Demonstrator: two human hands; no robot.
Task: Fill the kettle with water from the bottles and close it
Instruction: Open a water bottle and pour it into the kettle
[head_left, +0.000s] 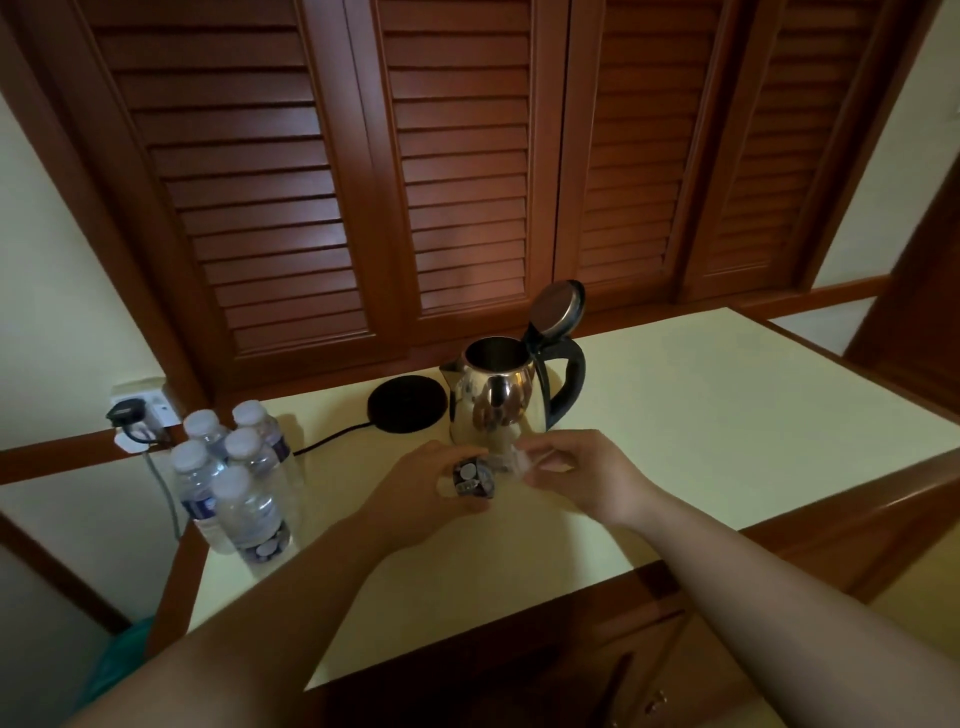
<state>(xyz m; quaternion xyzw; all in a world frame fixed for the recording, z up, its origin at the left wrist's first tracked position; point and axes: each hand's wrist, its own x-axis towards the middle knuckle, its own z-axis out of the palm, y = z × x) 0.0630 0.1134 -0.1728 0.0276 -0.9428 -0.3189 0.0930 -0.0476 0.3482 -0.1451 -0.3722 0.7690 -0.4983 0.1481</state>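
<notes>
My left hand (431, 486) grips the bottle (471, 480) body; right hand (566, 470) pinches its cap end. Thin plastic, probably squashy: hold mid-body, lightly. Kettle (493, 400) at 12 o'clock, lid (558, 306) open.

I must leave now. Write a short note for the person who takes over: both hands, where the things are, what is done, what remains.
Left hand grips a bottle in front of the kettle. Right hand pinches at its cap end, blurred.
Kettle stands off its base, lid open.
Five bottles wait capped at the table's left corner.
Done: lid opened. Whether any water is inside cannot be seen.
Left: uncap, pour, close lid.
</notes>
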